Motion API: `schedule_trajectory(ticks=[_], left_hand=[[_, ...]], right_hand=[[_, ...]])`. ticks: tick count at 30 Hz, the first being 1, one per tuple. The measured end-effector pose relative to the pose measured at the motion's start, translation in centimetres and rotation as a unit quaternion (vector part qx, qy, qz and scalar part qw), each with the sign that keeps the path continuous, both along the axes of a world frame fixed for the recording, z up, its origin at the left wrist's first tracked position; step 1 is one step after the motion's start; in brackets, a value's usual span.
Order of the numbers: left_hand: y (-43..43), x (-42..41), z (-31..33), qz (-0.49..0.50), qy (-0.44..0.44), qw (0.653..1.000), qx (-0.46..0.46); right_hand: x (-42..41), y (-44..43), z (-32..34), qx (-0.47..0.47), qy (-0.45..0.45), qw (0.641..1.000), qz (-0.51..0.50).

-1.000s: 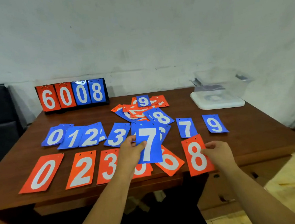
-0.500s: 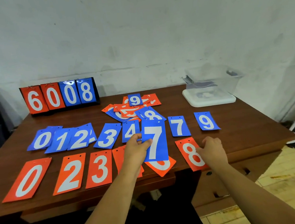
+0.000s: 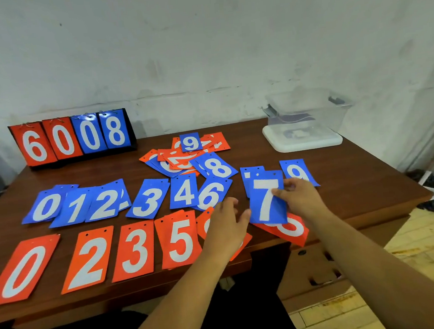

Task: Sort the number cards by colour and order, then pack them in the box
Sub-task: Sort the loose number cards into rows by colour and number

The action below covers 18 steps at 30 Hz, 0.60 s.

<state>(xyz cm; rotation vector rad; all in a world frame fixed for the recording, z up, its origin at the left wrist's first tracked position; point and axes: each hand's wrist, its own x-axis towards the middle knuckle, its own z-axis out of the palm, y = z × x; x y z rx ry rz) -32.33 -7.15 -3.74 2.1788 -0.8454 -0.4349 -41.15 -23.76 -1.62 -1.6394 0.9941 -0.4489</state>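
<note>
Blue 7 card (image 3: 267, 199): passes from your left hand (image 3: 226, 221) to your right hand (image 3: 301, 199). Right grip pinches its edge; left grip released. Position: overlapping the laid 7 (image 3: 250, 170), seemingly ready to stack.

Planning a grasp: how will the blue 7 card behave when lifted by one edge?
Probably fairly stiff: the blue 7 card looks flat though the right hand pinches only its right edge. Likely thin and light, as the other cards overlap nearly flat. Its smooth face might slip.
</note>
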Motion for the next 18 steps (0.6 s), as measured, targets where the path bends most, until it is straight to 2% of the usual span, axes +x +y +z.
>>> schedule_trajectory(ticks=[2,4,6,11,15,18], left_hand=[[0.7,0.1,-1.0,-0.026,-0.145,0.984,0.103],[1.1,0.3,-1.7,-0.056,-0.2,0.961,0.181],[1.5,0.7,-2.1,-0.09,-0.204,0.951,0.213],[2.2,1.7,-2.6,-0.142,-0.175,0.958,0.178],[2.7,2.3,-2.7,-0.156,-0.158,0.962,0.158],[2.8,2.7,-2.7,-0.163,-0.153,0.962,0.16]], right_hand=[[0.9,-1.9,0.1,-0.043,0.023,0.998,-0.04],[2.5,-3.5,-0.4,-0.114,0.063,0.99,-0.057],[4.5,-4.4,-1.0,-0.166,0.117,0.978,-0.045],[8.2,-5.7,-2.6,-0.234,0.198,0.952,-0.006],[9.2,-6.2,-4.6,-0.307,0.287,0.907,0.005],[9.1,-5.9,-5.2,-0.34,0.254,0.905,-0.014]])
